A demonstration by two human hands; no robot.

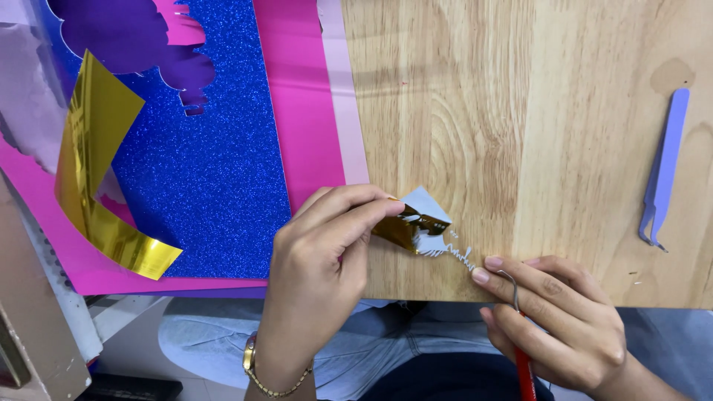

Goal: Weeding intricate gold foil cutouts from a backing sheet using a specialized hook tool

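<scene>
Pinching gold foil scrap (pixel 407 226), left hand (pixel 319 260); right hand (pixel 553 323) grips hook tool (pixel 520 334).

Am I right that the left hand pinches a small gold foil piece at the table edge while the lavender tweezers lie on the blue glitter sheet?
Not quite. In the head view the left hand does pinch the gold foil piece at the table edge, but the lavender tweezers lie on the bare wood at the far right, well apart from the blue glitter sheet.
</scene>
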